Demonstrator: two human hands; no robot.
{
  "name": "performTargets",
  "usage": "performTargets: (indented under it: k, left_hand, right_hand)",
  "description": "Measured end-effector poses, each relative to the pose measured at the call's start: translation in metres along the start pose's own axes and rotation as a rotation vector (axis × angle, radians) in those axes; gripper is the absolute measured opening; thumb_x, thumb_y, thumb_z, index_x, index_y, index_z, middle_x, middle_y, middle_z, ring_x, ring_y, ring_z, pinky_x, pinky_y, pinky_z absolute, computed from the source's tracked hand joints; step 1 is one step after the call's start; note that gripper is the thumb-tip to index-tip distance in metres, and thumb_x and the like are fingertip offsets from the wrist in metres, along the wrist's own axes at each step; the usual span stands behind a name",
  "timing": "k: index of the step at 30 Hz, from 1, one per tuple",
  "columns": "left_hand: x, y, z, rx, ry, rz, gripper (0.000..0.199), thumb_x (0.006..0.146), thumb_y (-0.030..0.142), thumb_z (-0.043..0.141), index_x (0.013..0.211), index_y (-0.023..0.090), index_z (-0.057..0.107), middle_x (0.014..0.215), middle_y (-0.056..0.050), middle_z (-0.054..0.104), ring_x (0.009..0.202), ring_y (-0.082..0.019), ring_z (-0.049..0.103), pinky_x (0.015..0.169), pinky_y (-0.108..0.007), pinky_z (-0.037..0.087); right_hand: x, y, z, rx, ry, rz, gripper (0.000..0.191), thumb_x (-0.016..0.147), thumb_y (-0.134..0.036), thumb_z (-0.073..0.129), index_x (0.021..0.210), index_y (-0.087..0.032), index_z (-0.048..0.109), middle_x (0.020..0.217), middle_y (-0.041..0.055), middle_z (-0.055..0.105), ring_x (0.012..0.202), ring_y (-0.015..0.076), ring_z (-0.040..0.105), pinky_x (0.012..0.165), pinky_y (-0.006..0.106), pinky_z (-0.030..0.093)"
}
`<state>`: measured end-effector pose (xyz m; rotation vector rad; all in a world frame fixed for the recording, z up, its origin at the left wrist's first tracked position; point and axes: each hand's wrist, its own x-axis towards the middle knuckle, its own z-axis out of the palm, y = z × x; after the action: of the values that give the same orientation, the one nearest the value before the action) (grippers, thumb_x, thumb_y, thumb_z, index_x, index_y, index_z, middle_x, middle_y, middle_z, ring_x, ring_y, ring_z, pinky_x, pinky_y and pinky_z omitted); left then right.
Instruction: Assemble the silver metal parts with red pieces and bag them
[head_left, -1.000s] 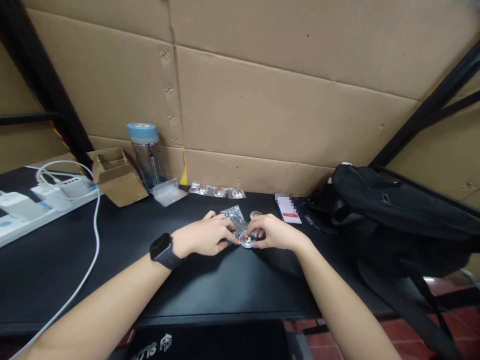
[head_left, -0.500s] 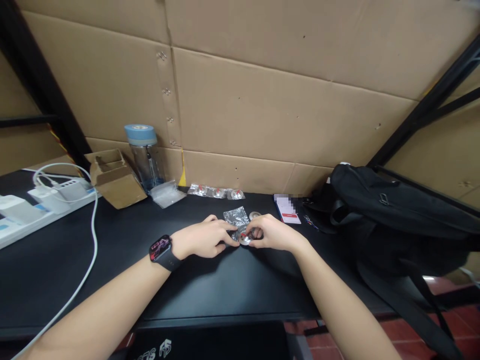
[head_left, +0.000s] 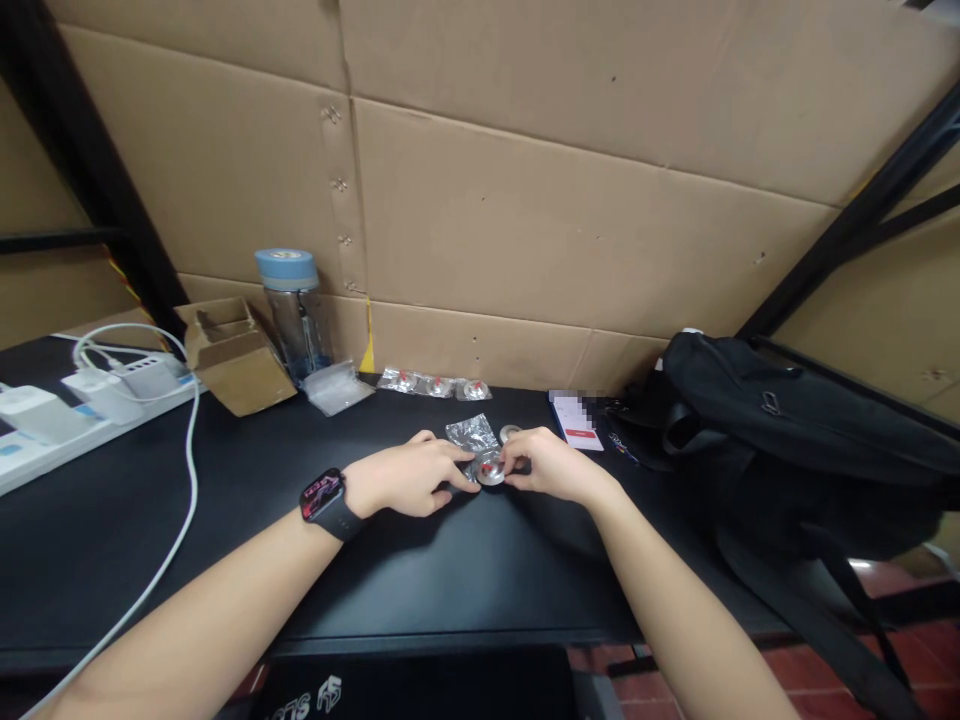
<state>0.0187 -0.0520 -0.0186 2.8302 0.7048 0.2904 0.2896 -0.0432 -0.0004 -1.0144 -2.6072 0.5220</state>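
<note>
Left hand (head_left: 414, 476), in the head view, lies palm down with fingers spread, its foremost fingertips at the left edge of a silver disc (head_left: 490, 474) with a red mark. The right hand (head_left: 553, 464) pinches the disc's right edge between thumb and fingers. The disc lies on the table (head_left: 450, 570) between both hands, just in front of a clear bag (head_left: 472, 434); whether bag and disc overlap is unclear. Beyond the right fingers sits a ring (head_left: 511, 432), partly hidden.
</note>
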Motion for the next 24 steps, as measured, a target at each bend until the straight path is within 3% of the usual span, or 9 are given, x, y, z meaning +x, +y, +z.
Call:
performTargets:
  k: [3,8,13,20,24]
  left_hand:
    - [0.0,0.0,0.0,0.008,0.0,0.003,0.045,0.087,0.018,0.059,0.126,0.04,0.07,0.145,-0.003,0.059,0.132,-0.027,0.055,0.107,-0.04,0.035]
    - [0.001,0.002,-0.001,0.014,0.004,-0.001,0.044,0.087,0.019,0.06,0.125,0.039,0.07,0.142,-0.004,0.061,0.13,-0.027,0.057,0.108,-0.04,0.036]
    - [0.001,0.002,-0.002,0.025,-0.021,-0.014,0.045,0.088,0.018,0.059,0.126,0.04,0.069,0.149,-0.004,0.055,0.135,-0.027,0.053,0.11,-0.043,0.034]
    - [0.001,0.003,-0.003,0.033,-0.027,-0.025,0.044,0.087,0.018,0.06,0.126,0.038,0.07,0.149,-0.006,0.056,0.141,-0.028,0.047,0.112,-0.044,0.034]
    - [0.001,0.005,-0.003,0.037,-0.031,-0.033,0.045,0.086,0.019,0.062,0.127,0.037,0.069,0.153,-0.005,0.051,0.142,-0.028,0.045,0.112,-0.043,0.033]
  right_hand:
    - [-0.001,0.002,0.0,0.014,-0.002,0.03,0.016,0.072,-0.005,0.074,0.081,-0.019,0.073,0.083,0.0009,0.066,0.072,0.0137,0.062,0.069,0.022,0.048]
    - [0.001,0.0,0.006,0.02,-0.024,0.043,0.017,0.074,-0.021,0.081,0.09,-0.019,0.073,0.086,0.0015,0.065,0.07,0.0128,0.062,0.066,0.021,0.048]
    - [0.003,-0.001,0.01,-0.058,0.065,0.097,0.01,0.079,-0.014,0.075,0.087,-0.018,0.071,0.087,0.002,0.067,0.07,0.0125,0.061,0.067,0.022,0.045]
    - [0.009,-0.004,0.019,-0.246,0.154,0.209,0.022,0.079,-0.029,0.081,0.094,-0.024,0.066,0.095,0.0004,0.065,0.083,0.0158,0.063,0.065,0.024,0.037]
    - [0.017,-0.005,0.032,-0.364,0.25,0.234,0.024,0.083,-0.031,0.078,0.098,-0.024,0.061,0.099,0.002,0.063,0.091,0.019,0.06,0.069,0.026,0.039]
